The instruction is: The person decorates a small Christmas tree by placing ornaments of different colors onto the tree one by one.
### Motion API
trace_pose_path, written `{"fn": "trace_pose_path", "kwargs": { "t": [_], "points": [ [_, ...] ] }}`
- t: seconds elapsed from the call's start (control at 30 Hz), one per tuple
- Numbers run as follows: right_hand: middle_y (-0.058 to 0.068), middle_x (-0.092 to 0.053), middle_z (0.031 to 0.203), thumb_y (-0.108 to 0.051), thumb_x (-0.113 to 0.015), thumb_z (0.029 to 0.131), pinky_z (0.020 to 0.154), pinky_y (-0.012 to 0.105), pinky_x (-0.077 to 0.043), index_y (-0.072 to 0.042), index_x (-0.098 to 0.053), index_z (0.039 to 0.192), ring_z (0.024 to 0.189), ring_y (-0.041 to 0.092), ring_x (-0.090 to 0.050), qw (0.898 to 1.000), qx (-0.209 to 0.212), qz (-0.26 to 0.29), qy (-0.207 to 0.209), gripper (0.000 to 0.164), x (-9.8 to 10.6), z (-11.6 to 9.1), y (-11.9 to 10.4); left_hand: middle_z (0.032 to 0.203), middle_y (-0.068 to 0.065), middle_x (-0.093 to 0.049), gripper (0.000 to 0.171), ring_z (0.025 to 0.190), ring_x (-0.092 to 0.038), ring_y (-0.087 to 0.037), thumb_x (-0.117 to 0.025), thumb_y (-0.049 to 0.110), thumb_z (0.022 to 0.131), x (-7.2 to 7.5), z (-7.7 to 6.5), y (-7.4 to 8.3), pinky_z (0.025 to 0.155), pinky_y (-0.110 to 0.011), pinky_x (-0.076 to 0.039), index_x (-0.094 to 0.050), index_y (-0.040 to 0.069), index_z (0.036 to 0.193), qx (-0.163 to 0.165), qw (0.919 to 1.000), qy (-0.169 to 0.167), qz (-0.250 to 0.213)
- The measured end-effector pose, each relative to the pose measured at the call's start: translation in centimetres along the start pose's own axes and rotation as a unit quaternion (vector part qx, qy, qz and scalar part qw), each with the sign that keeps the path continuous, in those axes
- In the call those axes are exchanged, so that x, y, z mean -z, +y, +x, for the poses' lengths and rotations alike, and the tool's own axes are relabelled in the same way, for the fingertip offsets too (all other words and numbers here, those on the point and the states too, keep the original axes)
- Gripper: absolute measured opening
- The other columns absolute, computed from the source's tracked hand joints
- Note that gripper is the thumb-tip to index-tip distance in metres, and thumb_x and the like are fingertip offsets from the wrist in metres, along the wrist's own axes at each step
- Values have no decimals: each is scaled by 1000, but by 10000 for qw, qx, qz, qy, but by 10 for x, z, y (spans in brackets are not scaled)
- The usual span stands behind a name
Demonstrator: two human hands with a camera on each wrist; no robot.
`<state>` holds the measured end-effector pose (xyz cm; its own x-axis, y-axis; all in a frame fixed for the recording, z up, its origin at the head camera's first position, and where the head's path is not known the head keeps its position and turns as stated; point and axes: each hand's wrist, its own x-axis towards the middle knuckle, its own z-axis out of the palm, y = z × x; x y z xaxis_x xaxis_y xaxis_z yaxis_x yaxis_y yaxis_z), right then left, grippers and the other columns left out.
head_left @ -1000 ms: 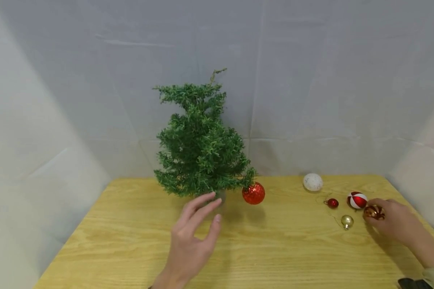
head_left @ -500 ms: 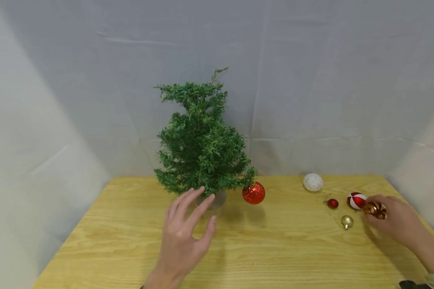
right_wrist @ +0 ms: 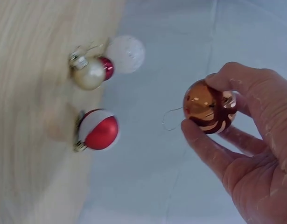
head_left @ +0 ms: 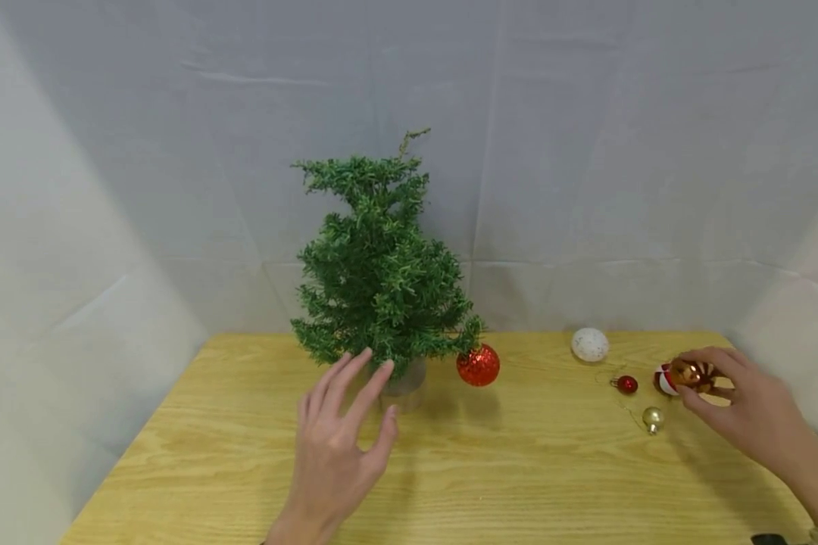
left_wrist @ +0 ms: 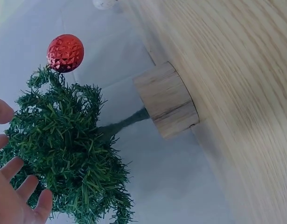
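Note:
My right hand [head_left: 750,401] pinches a shiny copper-coloured bauble [right_wrist: 206,106] with dark swirls between thumb and fingers; a thin wire loop sticks out from it. In the right wrist view the bauble hangs apart from the table. My left hand [head_left: 341,439] reaches towards the lower front of a small green artificial Christmas tree [head_left: 388,280], its fingers spread and holding nothing. The tree stands upright on a round wooden base [left_wrist: 166,100]. A red faceted bauble [head_left: 478,365] hangs from its lower right branch.
On the table's right lie a red-and-white bauble [right_wrist: 100,129], a small gold bauble [head_left: 653,418], a small dark red bauble [head_left: 626,384] and a white speckled ball [head_left: 589,344]. The wooden table [head_left: 518,484] ends against a pale cloth backdrop [head_left: 586,189].
My right hand has raised the copper bauble and brought it slightly left, now overlapping the red-and-white one in the head view. My left hand has drawn a little left, uncovering the tree's base.

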<state>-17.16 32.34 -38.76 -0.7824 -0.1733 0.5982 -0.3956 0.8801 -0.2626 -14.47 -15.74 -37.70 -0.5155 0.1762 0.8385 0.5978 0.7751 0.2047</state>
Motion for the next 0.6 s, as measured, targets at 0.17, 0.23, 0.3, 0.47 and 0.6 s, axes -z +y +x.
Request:
{"fn": "trace_pose_path", "kwargs": {
  "t": [0.17, 0.23, 0.3, 0.47, 0.6],
  "points": [
    [10, -66, 109, 8, -87, 67, 70, -7, -40, -9, -69, 115, 100, -31, -34, 9993, 190, 150, 269, 54, 4, 4, -16, 144, -15, -61, 52, 130, -56, -40, -72, 21, 84, 0, -2, 0, 97, -53, -47, -66, 14, 135, 1, 9999, -137, 102],
    [11, -66, 111, 8, -87, 68, 71, -7, -40, -7, -69, 117, 103, -31, -34, 9990, 176, 228, 342, 54, 6, 5, -23, 144, -14, -61, 52, 129, -57, -40, -71, 21, 85, -1, -2, 0, 97, -53, -47, -66, 14, 136, -4, 9998, -146, 116],
    [13, -65, 113, 8, -87, 68, 72, -7, -40, -6, -69, 118, 106, -31, -35, 9985, 134, 345, 411, 55, 7, 6, -30, 143, -15, -61, 52, 128, -57, -40, -71, 22, 85, -2, -2, 0, 95, -53, -48, -65, 15, 136, -56, 9998, -107, 140],
    [-3, -63, 120, 11, -85, 70, 75, -5, -44, -6, -68, 123, 109, -26, -43, 9951, 74, 816, 559, 59, 11, 9, -48, 142, -15, -62, 58, 127, -58, -41, -73, 18, 82, -4, 0, 1, 91, -54, -49, -64, 16, 139, -227, 9996, 69, 159],
    [-22, -58, 121, 15, -82, 72, 76, -1, -48, -8, -68, 126, 106, -19, -54, 9889, 10, 1356, 604, 59, 15, 13, -61, 142, -14, -62, 60, 128, -58, -39, -74, 17, 81, -5, 1, 1, 90, -54, -49, -63, 18, 140, -251, 9995, 96, 169]
  ]
}}
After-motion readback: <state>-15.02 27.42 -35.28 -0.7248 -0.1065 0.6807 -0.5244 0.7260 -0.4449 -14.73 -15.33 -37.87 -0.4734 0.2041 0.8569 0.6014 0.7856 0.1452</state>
